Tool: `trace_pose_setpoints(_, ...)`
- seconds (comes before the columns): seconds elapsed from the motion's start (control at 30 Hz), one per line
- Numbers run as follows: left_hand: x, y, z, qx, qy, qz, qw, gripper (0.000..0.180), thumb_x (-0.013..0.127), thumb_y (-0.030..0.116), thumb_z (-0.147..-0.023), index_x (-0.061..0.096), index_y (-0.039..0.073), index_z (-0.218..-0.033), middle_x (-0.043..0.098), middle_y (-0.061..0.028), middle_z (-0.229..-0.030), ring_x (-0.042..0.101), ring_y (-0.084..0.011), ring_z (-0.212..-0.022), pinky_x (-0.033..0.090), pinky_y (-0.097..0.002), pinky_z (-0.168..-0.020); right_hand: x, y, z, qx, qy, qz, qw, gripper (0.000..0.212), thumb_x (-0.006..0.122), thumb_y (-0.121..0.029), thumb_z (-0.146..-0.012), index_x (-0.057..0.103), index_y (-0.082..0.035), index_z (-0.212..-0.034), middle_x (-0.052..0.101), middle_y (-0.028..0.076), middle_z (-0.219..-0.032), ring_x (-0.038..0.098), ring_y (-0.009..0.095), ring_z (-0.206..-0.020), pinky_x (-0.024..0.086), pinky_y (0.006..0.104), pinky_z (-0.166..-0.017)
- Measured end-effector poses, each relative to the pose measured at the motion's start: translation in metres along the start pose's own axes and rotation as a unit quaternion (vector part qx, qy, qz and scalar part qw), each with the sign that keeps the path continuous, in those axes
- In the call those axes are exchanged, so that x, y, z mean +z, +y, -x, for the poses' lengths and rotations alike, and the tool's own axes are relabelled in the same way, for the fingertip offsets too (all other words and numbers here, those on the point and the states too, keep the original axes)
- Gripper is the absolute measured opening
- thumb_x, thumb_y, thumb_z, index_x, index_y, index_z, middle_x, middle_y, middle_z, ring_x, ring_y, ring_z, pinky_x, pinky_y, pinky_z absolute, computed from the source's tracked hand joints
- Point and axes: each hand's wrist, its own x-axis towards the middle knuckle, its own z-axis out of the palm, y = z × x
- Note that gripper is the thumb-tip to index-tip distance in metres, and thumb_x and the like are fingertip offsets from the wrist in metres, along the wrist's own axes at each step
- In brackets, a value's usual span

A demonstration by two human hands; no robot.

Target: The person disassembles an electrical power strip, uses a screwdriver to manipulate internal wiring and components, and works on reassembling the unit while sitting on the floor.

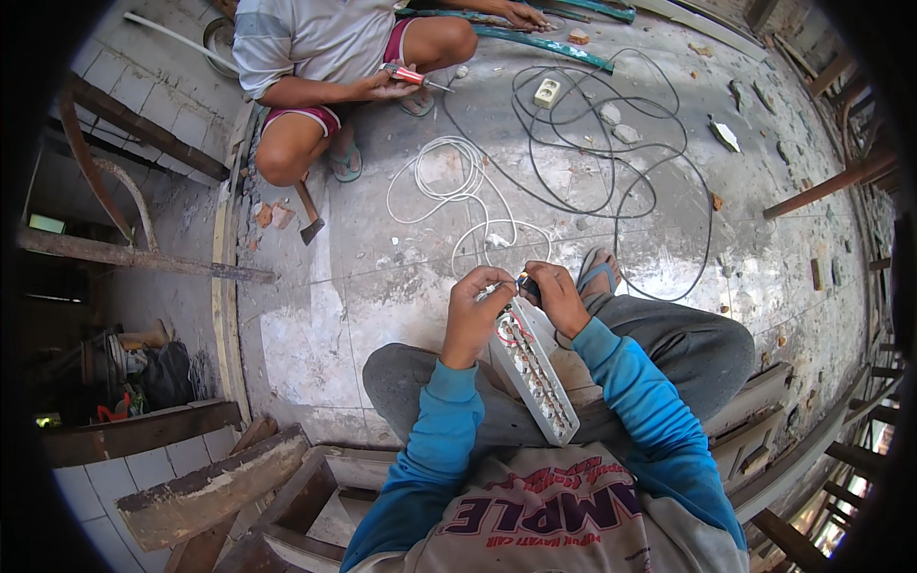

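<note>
An opened white power strip (537, 378) lies lengthwise across my lap, its row of metal contacts and a thin red wire (517, 323) showing inside. At its far end my left hand (475, 313) is closed in a pinch, and what the fingertips hold is mostly hidden. Close beside it, my right hand (560, 298) grips a small black object (528, 286) whose kind I cannot make out. A white cable (462, 196) lies in loose coils on the floor ahead and runs back toward my hands.
Another person crouches at front left, holding a red-and-white-handled tool (406, 74) with a thin shaft. A hatchet (309, 215) rests on the floor nearby. Black cable (611, 212) loops around a white socket block (546, 93) at front right. Rubble and wooden beams (212, 482) surround the place.
</note>
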Motion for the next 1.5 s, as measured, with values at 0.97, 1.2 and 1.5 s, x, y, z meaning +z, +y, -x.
trace_pose_setpoints(0.97, -0.003, -0.001, -0.001, 0.000, -0.001, -0.006, 1.000, 0.007, 0.066, 0.002, -0.086, 0.067, 0.000, -0.093, 0.067, -0.0037, -0.090, 0.061, -0.0105, -0.086, 0.048, -0.0255, -0.080, -0.002, -0.002, 0.002, 0.011, 0.007, 0.023, 1.000, 0.035, 0.046, -0.027, -0.099, 0.062, 0.001, -0.085, 0.058, 0.003, -0.070, 0.047, 0.010, -0.061, 0.037, 0.0262, -0.057)
trace_pose_setpoints(1.2, -0.003, 0.001, 0.000, -0.013, -0.001, -0.003, 1.000, 0.007, 0.065, 0.002, -0.087, 0.067, 0.001, -0.093, 0.065, -0.0032, -0.090, 0.060, -0.0104, -0.087, 0.048, -0.0258, -0.081, -0.002, -0.001, 0.001, 0.022, 0.010, 0.021, 0.999, 0.037, 0.046, -0.028, -0.100, 0.062, 0.002, -0.085, 0.057, 0.003, -0.069, 0.047, 0.010, -0.061, 0.037, 0.0265, -0.056)
trace_pose_setpoints(1.5, -0.003, -0.003, -0.001, -0.008, -0.001, 0.004, 1.000, 0.006, 0.065, 0.002, -0.086, 0.067, 0.001, -0.092, 0.066, -0.0030, -0.089, 0.060, -0.0106, -0.087, 0.047, -0.0257, -0.081, -0.002, -0.005, 0.001, 0.013, 0.007, 0.045, 0.999, 0.039, 0.046, -0.030, -0.100, 0.061, 0.001, -0.081, 0.055, 0.003, -0.067, 0.046, 0.010, -0.060, 0.036, 0.0272, -0.056)
